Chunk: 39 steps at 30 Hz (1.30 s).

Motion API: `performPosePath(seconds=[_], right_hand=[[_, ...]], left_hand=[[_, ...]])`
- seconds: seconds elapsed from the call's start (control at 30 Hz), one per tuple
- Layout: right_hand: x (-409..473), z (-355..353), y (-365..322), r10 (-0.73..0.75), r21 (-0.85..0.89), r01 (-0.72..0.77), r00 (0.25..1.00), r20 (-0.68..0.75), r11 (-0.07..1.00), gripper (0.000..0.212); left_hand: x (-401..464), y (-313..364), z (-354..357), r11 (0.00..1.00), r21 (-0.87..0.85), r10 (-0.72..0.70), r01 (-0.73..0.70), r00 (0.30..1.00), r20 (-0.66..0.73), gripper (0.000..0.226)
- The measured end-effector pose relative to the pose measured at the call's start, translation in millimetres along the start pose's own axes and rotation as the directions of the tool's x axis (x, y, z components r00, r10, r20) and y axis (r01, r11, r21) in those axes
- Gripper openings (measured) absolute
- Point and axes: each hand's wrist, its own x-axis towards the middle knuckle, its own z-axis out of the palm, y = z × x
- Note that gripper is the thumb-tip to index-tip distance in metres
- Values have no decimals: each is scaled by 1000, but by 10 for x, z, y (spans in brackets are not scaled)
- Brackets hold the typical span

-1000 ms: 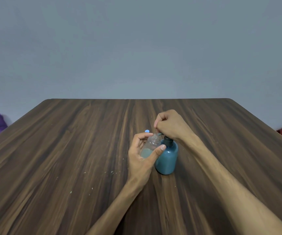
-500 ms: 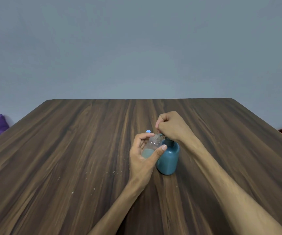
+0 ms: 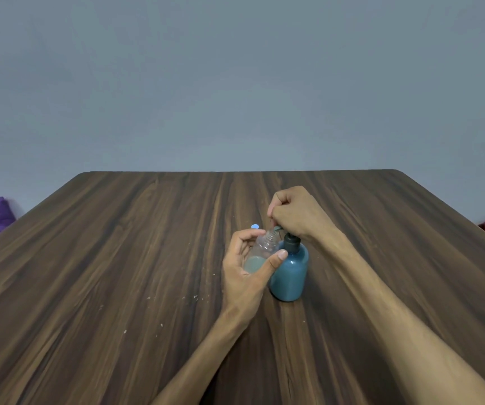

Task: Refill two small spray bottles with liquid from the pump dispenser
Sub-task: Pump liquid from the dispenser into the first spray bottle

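Small bottle (image 3: 260, 252), clear, cap off, tilted with its threaded neck under the spout (image 3: 277, 228) of the dispenser (image 3: 289, 273). It's held off the surface (image 3: 118, 258), mid-width, nearer the far edge than my near one. Pale liquid sits low in it, well short of full. My left hand (image 3: 248, 268) wraps the bottle, thumb across the front. My right hand (image 3: 296, 216) is closed in a fist on the pump head. Versus a second ago: barely any shift, same pose, hands a touch steadier, so I judge pumping is ongoing on bottle one. A small blue bit (image 3: 254, 226) lies just beyond the left fingers; can't tell what. No second bottle in sight. Surface is open all round, edges well away.
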Motion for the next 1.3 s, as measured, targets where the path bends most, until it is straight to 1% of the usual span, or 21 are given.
performPosePath(seconds=[0.13,0.23,0.33,0.47,0.6,0.77,0.9,1.07,1.2,1.3], right_hand=[[-30,62,52,24,-6,-24,1000,-17,1000,26],[-17,14,6,-2,-30,1,1000,-17,1000,26],[-17,31,48,13,18,-12,999,-34,1000,26],[-31,47,48,13,-11,-14,999,-31,1000,27],[1,40,56,24,37,-22,998,-51,999,25],[-4,37,37,10,15,-10,1000,-11,1000,24],[10,31,68,23,42,-22,1000,-18,999,27],[-4,33,53,15,-1,-15,1000,-15,1000,25],[25,35,60,19,30,-19,1000,-15,999,27],[1,83,86,25,1,-25,1000,-5,1000,25]], left_hand=[[3,-16,-9,1000,-15,3,-3,1000,2,48],[-4,-8,-9,1000,-15,15,-15,1000,3,48],[3,-7,4,1000,-9,12,-12,1000,2,47],[-4,-26,-22,1000,3,3,-3,1000,-6,47],[5,-24,-15,1000,12,8,-8,1000,0,47],[-5,-10,-20,1000,1,3,-3,1000,-1,47],[1,11,1,1000,-6,10,-10,1000,7,48],[-4,-10,-13,1000,-16,11,-11,1000,5,48],[3,10,2,1000,-13,8,-8,1000,5,49],[2,5,-16,1000,-21,2,-2,1000,5,48]])
